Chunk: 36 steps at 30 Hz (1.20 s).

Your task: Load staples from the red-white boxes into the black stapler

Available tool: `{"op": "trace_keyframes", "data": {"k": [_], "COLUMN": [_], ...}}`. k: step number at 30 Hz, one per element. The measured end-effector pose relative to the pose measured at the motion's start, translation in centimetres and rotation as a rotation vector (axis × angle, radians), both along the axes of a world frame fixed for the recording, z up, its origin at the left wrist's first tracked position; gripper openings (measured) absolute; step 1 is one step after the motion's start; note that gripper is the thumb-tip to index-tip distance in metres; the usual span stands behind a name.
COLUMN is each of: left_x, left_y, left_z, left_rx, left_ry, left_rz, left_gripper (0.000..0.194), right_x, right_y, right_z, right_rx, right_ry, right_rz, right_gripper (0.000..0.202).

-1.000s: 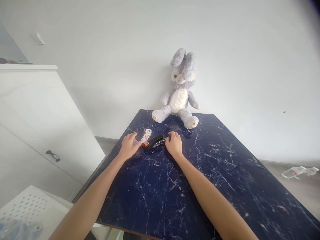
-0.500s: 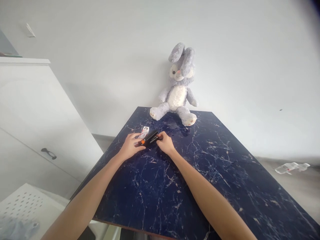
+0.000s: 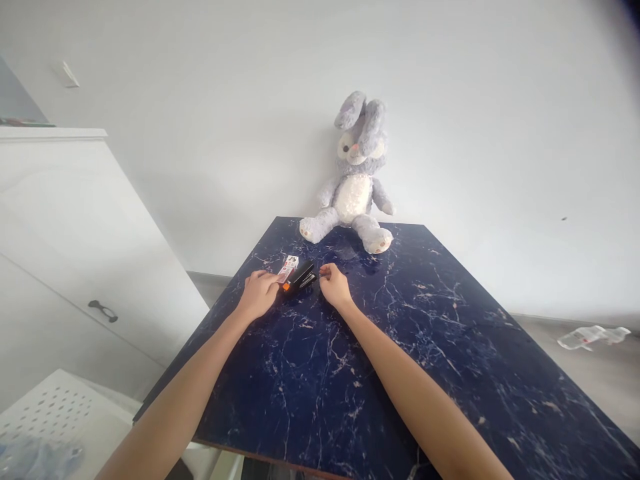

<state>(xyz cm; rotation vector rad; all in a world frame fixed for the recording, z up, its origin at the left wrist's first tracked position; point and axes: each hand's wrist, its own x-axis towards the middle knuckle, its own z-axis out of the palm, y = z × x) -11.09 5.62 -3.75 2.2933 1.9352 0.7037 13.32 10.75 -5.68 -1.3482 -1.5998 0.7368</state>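
Observation:
A black stapler (image 3: pixel 299 279) with an orange piece at its near left end lies on the dark blue marbled table. Just behind and left of it is a small white and red box (image 3: pixel 289 267). My left hand (image 3: pixel 260 293) rests beside both, its fingers stretched towards the box and the forefinger at the box's near end. Whether it touches the stapler I cannot tell. To the right of the stapler, apart from it, my right hand (image 3: pixel 335 285) hovers low over the table with loosely bent fingers and nothing visible in them.
A grey plush rabbit (image 3: pixel 355 193) sits at the table's (image 3: pixel 320 373) far edge against the wall. At left stands a white cabinet (image 3: pixel 100 253), with a perforated white surface (image 3: pixel 55 407) below it. A clear plastic bottle (image 3: pixel 583 337) lies on the floor at right.
My right hand has let go of the stapler and drawn slightly right. My left hand has come off the stapler's near end and shifted towards the box. The stapler stays about where it was.

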Motion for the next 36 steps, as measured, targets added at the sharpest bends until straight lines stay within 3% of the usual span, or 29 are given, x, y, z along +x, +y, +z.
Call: {"op": "trace_keyframes", "data": {"k": [6,12,19,23,27,33,36], "left_x": [0.0,-1.4,-3.5,-5.3,-5.8,-2.0,-0.8], "left_y": [-0.1,0.1,0.9,1.7,2.1,1.2,1.0], "left_z": [0.7,0.8,-0.4,-0.5,-0.4,-0.5,-0.9], "left_rx": [0.117,0.290,0.234,0.216,0.011,0.059,0.097], "left_ry": [0.057,-0.304,-0.572,-0.425,-0.136,0.011,-0.011], "left_rz": [0.120,0.281,0.377,0.508,0.375,0.057,-0.001], "left_gripper": [0.037,0.038,0.038,0.035,0.030,0.031,0.039], "right_x": [-0.1,-0.1,-0.2,-0.2,-0.2,-0.3,-0.3], "right_y": [-0.3,-0.4,-0.6,-0.8,-0.9,-0.6,-0.4], "right_z": [0.3,0.4,0.5,0.8,0.9,0.6,0.5], "right_rx": [0.010,0.022,0.032,0.033,0.034,0.046,0.039], "right_ry": [-0.120,-0.165,-0.199,-0.217,-0.231,-0.180,-0.110], "right_rz": [0.047,0.056,0.072,0.076,0.077,0.074,0.054], "right_gripper": [0.026,0.026,0.026,0.025,0.024,0.025,0.029]}}
